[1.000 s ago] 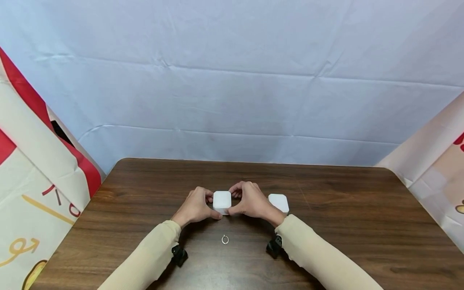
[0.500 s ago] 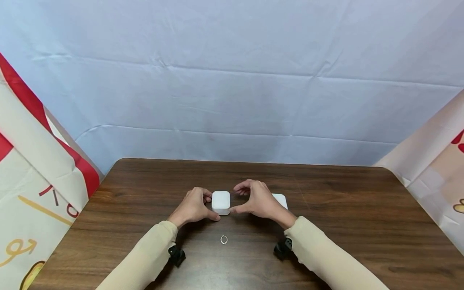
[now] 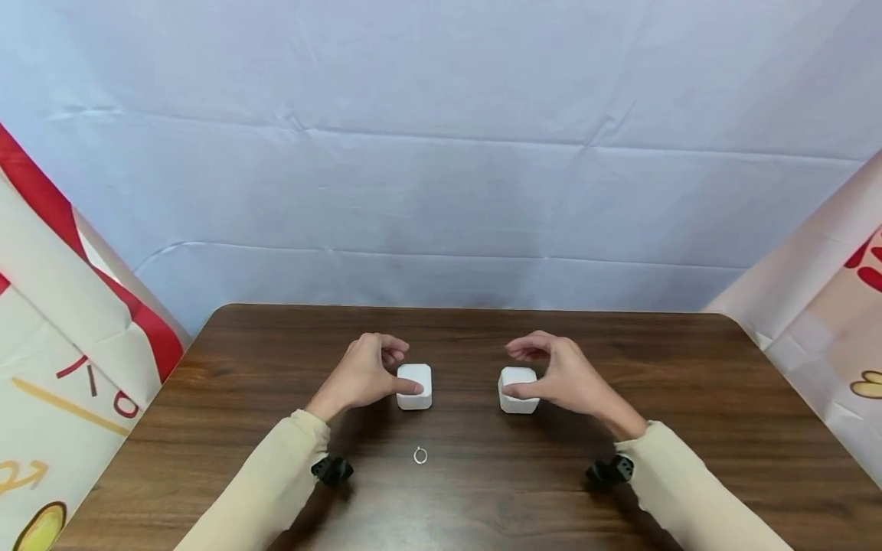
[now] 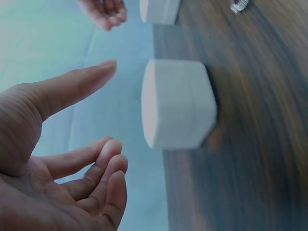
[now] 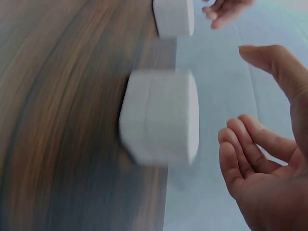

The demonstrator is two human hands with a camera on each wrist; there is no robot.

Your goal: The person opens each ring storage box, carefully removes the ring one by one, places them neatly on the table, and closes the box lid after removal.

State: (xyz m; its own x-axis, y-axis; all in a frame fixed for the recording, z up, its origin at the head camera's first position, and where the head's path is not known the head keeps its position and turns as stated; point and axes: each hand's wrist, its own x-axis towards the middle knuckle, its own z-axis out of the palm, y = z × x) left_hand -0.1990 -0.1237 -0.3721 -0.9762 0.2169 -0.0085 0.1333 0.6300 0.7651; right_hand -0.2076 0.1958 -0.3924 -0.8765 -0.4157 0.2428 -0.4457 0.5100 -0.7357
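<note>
Two small white boxes stand on a dark wooden table (image 3: 620,360). My left hand (image 3: 400,371) curves round the left box (image 3: 414,386) with its thumb along the front. In the left wrist view the left hand (image 4: 113,106) is spread, its fingers (image 4: 86,159) apart from the left box (image 4: 178,103). My right hand (image 3: 524,371) hovers at the right box (image 3: 518,390). In the right wrist view the right hand (image 5: 238,94) is spread, just off the right box (image 5: 161,115). A small silver ring (image 3: 420,456) lies nearer to me, between my forearms.
A pale blue cloth (image 3: 441,153) hangs behind the table's far edge. Patterned red and cream cloths (image 3: 62,337) flank both sides. Black wrist cameras (image 3: 331,469) sit under my cream sleeves. The ring (image 4: 239,5) shows at the top of the left wrist view.
Both hands held the left box a second ago. My right hand let go and moved right to the second box. My left hand loosened its hold and opened.
</note>
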